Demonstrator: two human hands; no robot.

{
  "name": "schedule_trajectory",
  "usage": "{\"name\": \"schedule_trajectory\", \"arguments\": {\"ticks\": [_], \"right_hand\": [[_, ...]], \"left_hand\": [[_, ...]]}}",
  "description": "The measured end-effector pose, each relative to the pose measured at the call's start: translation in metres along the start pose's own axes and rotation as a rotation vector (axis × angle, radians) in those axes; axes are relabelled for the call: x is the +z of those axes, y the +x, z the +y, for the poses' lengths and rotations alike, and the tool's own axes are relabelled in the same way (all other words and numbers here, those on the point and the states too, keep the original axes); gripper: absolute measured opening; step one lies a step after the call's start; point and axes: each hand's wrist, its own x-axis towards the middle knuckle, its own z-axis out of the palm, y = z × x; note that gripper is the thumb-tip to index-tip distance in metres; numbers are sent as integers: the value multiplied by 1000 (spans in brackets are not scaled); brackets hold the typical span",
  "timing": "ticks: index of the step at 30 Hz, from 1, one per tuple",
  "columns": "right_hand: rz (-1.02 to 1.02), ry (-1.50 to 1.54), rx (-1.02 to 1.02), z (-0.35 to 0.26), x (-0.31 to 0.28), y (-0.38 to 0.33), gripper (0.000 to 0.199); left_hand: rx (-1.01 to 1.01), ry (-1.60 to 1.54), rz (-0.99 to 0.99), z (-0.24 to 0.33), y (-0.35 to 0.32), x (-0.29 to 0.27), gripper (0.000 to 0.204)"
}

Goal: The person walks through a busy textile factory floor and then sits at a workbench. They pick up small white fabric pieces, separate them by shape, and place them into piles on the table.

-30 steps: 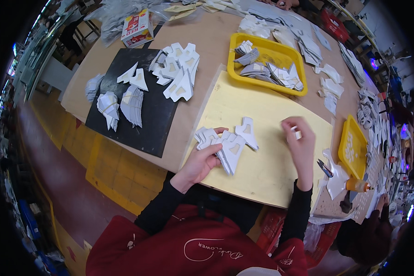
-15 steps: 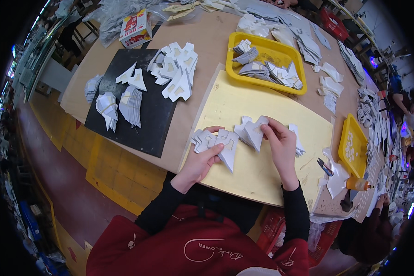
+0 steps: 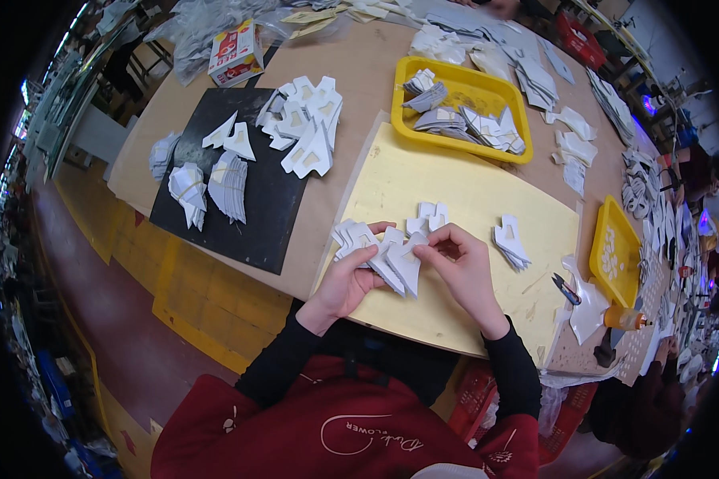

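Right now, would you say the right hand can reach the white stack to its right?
Probably yes: nothing visible blocks the white stack, though the right hand is pinching a white piece.

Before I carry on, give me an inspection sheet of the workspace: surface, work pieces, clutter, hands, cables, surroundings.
Surface: yellow sheet on the brown table; black board at left.
Work pieces: white fan in hand; middle pile and right pile on the sheet; stacks on the board; more in the big yellow tray.
Clutter: snips and orange bottle at right.
Hands: left hand holds the fan; right hand pinches a piece at the fan's right end.
Cables: nothing seen.
Surroundings: red crate below the table edge; another person at lower right.
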Motion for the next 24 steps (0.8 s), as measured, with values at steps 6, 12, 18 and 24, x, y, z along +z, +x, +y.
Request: {"name": "schedule_trajectory", "arguments": {"ticks": [6, 12, 18, 24], "right_hand": [[-34, 196, 25, 1, -1, 0, 13], [19, 164, -22, 6, 9, -2, 13], [95, 98, -62, 7, 5, -2, 12], [440, 97, -153, -14, -66, 6, 14]], "left_hand": [[-5, 73, 5, -2, 1, 3, 43], [-29, 112, -32, -5, 3, -2, 41], [-97, 83, -59, -2, 2, 4, 43], [-191, -340, -227, 5, -2, -4, 49]]}}
